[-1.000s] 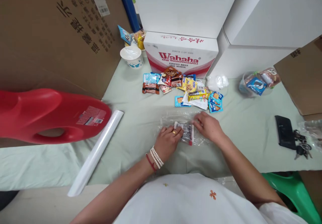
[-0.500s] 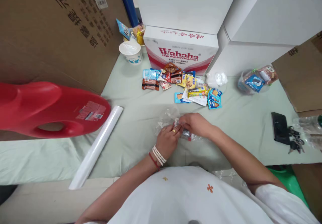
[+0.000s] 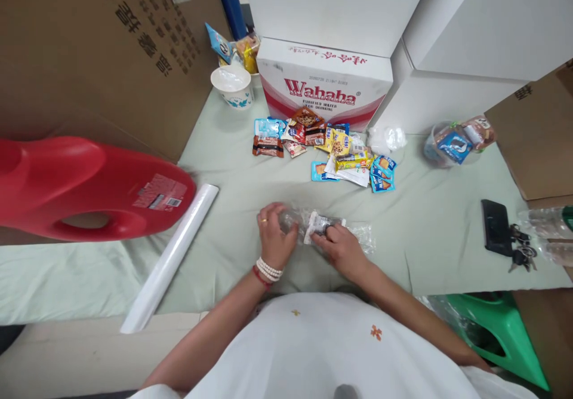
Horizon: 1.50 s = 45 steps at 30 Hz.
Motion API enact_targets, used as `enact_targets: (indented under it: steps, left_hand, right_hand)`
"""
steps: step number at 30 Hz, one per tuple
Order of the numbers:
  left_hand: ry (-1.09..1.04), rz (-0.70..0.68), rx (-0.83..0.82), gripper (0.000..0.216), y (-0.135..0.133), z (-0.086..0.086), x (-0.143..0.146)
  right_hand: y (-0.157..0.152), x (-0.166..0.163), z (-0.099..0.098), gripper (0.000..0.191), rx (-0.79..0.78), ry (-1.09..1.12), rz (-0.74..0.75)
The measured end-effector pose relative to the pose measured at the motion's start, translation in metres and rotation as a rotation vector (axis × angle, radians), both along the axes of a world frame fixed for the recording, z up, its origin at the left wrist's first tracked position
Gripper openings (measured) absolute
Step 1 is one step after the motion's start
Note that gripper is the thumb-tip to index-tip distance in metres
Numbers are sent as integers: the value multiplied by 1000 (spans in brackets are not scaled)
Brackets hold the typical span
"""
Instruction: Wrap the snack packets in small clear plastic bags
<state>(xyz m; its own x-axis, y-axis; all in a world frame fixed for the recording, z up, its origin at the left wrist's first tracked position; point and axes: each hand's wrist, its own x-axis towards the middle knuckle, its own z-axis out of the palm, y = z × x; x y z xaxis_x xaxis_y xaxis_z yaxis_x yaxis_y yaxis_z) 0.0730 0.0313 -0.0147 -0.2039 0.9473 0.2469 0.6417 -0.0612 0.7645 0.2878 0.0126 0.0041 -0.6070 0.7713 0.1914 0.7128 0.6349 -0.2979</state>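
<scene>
A small snack packet [image 3: 320, 223] with white ends and a dark middle lies on the cloth in front of me. Clear plastic bag film [image 3: 362, 235] spreads out to both sides of it; whether the packet is inside or on top, I cannot tell. My left hand [image 3: 275, 238] curls its fingers and thumb around the bag's crumpled left end. With bent fingers and thumb, my right hand [image 3: 344, 251] grips the packet's near side. Farther back is a pile of wrapped snacks [image 3: 338, 143].
A Wahaha carton [image 3: 324, 82] stands behind the snacks. At left are a red jug [image 3: 111, 190] and a white roll [image 3: 172, 255]. Paper cup [image 3: 233, 88] is back left; a clear tub of snacks [image 3: 452, 145], a black phone-like object [image 3: 496, 227] and keys [image 3: 523, 249] are right.
My hands have moved apart, the left one leftward to the bag's end. The packet, covered by my fingers before, now shows, and the plastic lies more stretched out sideways.
</scene>
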Motion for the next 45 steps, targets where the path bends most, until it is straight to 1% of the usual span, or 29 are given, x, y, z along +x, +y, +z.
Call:
enact_targets:
  steps: [1, 3, 5, 7, 8, 9, 11, 12, 13, 15, 17, 19, 20, 21, 23, 24, 25, 26, 27, 29, 31, 32, 34, 36, 39, 41, 43, 44, 45]
  left_hand:
    - [-31, 20, -33, 41, 5, 3, -1]
    - [-91, -39, -105, 55, 14, 11, 0]
    - [-88, -153, -140, 69, 24, 23, 5]
    - [-32, -302, -162, 83, 33, 35, 11]
    - [-10, -386, -185, 83, 37, 40, 12]
    - [5, -472, -208, 76, 41, 43, 10]
    - [21, -629, -221, 48, 46, 47, -4]
    - [32, -684, -204, 35, 46, 47, -15]
    - [47, -719, -177, 28, 45, 46, -29]
    - [84, -738, -161, 25, 37, 41, -57]
    - [137, -739, -182, 26, 25, 35, -78]
    - [138, -718, -166, 25, 12, 29, -87]
    - [101, -678, -140, 25, 7, 27, -86]
    - [47, -600, -112, 27, 3, 24, -82]
    - [-42, -347, -105, 39, 0, 21, -67]
    - [-40, -217, -139, 43, 0, 20, -59]
    - [1, -122, -194, 45, 2, 21, -51]
    - [69, -82, -256, 45, 4, 23, -44]
    - [140, -101, -311, 42, 5, 26, -40]
    - [186, -248, -377, 32, 5, 36, -37]
    - [55, -366, -429, 27, 1, 52, -38]
    - [-45, -382, -460, 27, -1, 60, -38]
    - [-218, -349, -499, 26, -5, 74, -31]
    - [-309, -335, -468, 22, -6, 81, -13]
    - [-298, -478, -358, 19, -2, 77, 22]
    - [-200, -601, -307, 25, 2, 68, 39]
    - [-52, -679, -279, 30, 3, 59, 46]
    - [30, -709, -268, 32, 2, 56, 46]
    - [108, -737, -254, 34, 1, 53, 45]
  right_hand:
    - [0, -1, 2, 34, 3, -35, 11]
    - [1, -4, 6, 33, -1, -92, 27]
    - [1, -8, 9, 34, -18, -126, 35]
    - [2, -10, 11, 35, -47, -139, 27]
    - [3, -10, 11, 35, -66, -138, 18]
    - [4, -9, 11, 35, -87, -130, 10]
    - [5, -6, 9, 37, -130, -93, -5]
    - [6, -4, 8, 38, -150, -64, -13]
    - [6, -1, 6, 39, -168, -29, -23]
    - [7, 2, 3, 41, -188, 61, -44]
    - [6, 4, 2, 44, -192, 133, -39]
    - [6, 3, 6, 47, -189, 144, 6]
    - [5, 3, 9, 46, -189, 130, 31]
    - [5, 2, 13, 44, -192, 114, 49]
    - [5, 1, 19, 39, -202, 109, 60]
    - [5, 2, 22, 38, -210, 117, 58]
    - [5, 2, 24, 37, -218, 128, 57]
    - [5, 3, 24, 36, -226, 139, 55]
    - [5, 4, 24, 36, -235, 149, 50]
    - [6, 6, 21, 35, -251, 167, 42]
    - [7, 6, 18, 36, -262, 180, 34]
    - [7, 5, 17, 36, -268, 182, 31]
    - [8, 2, 14, 38, -285, 169, 18]
    - [8, -2, 13, 37, -303, 141, 0]
    - [4, -1, 17, 33, -321, 137, 5]
    - [0, 10, 23, 31, -348, 188, 32]
    - [-6, 28, 30, 31, -417, 281, 84]
    - [-8, 38, 33, 31, -462, 337, 86]
    - [-10, 47, 34, 31, -492, 390, 45]
